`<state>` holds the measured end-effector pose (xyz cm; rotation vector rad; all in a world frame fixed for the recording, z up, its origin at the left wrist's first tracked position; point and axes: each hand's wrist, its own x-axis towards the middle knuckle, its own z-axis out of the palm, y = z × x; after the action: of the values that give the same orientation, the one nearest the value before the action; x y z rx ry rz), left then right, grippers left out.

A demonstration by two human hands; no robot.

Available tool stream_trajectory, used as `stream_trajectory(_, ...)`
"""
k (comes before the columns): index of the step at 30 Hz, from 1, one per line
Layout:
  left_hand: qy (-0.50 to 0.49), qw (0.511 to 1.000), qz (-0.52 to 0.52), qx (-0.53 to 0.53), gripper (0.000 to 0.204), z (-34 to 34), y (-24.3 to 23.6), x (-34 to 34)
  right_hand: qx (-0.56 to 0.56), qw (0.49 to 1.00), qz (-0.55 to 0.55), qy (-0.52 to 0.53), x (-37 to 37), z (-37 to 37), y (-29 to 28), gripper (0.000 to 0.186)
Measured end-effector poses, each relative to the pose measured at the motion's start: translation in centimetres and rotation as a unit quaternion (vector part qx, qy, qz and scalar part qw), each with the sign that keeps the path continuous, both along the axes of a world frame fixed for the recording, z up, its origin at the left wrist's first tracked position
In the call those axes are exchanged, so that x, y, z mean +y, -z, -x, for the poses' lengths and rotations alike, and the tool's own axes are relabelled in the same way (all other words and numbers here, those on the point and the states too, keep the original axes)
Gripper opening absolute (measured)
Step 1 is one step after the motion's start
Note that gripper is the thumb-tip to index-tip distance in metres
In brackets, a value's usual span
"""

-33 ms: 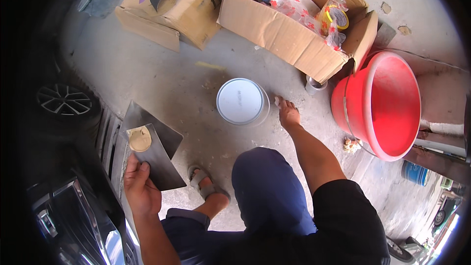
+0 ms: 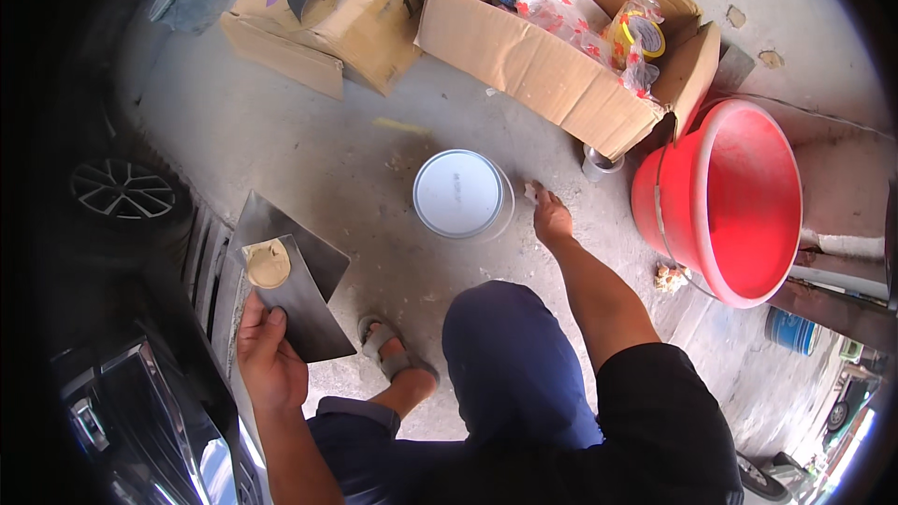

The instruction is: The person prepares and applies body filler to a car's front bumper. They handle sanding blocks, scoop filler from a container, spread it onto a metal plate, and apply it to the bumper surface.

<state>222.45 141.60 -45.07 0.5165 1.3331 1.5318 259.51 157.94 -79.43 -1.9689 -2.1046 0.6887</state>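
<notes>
My left hand (image 2: 272,355) is closed on the lower left edge of a flat grey metal plate (image 2: 315,307), thumb on top. A round beige dollop of putty (image 2: 267,266) sits near the plate's upper corner. Behind it lies a second dark metal plate (image 2: 304,241), partly covered; whether my fingers hold it too, I cannot tell. Low by the floor, my right hand (image 2: 553,218) has its fingers bent together around a small whitish thing (image 2: 531,193), too small to name. Just left of that hand stands a round can with a pale lid (image 2: 456,193).
A red bucket (image 2: 660,201) stands at the right, beside a small clear cup (image 2: 600,164). An open cardboard box (image 2: 552,75) holding tape and a tin is at the back; another cardboard box (image 2: 369,33) adjoins it. A dark car (image 2: 140,355) borders the left.
</notes>
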Motion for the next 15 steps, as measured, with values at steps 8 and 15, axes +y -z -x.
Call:
stream_trajectory(8, 0.060, 0.998, 0.027, 0.017, 0.044, -1.4, 4.2, 2.1, 0.393, 0.904, 0.053, 0.157, -1.4, -0.4, -10.2, 0.059)
stream_trajectory(15, 0.225, 0.971, 0.075, 0.010, 0.041, -6.8, 15.0, 7.1, 0.466, 0.875, 0.000, 0.130, -2.5, 0.1, -21.3, 0.066)
